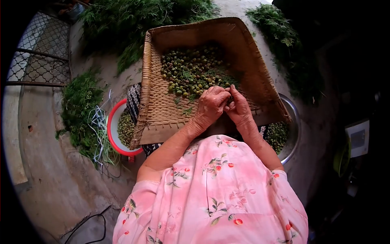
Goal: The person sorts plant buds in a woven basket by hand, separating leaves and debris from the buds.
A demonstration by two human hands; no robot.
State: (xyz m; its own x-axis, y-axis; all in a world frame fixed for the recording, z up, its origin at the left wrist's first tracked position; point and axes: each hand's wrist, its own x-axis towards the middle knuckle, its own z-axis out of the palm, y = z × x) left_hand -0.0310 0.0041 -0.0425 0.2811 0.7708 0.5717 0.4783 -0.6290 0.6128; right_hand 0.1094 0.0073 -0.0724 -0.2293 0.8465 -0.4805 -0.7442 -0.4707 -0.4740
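Pink cloth printed with red cherries (227,183) and leafy sprigs covers the person's body, with bare arms reaching forward from it. Both arms lead to a wicker basket (156,101), which lies across the person's lap on a dark patterned cloth (133,97). Over the near part of the basket, the left hand (212,105) and the right hand (239,106) come together, thumbs and fingers bent inward and the tips meeting. Each grip is drawn in close; something small and dark seems to sit between the fingertips, but I cannot tell what it is or which hand has hold of it.

Small round fruits (189,69), green to brownish, are heaped in the basket beyond the hands, mostly toward the middle and far side, with bits of feathery green leaf among them. Left of the basket is a white bowl with a red rim (110,126), holding more such fruits; to the right, a metal basin (295,134) holds greener ones, partly hidden by the basket.

On the floor (53,171), leafy branches (134,24) are piled beyond the basket and on both sides. Pale strips of string (99,134) lie near the red-rimmed bowl.
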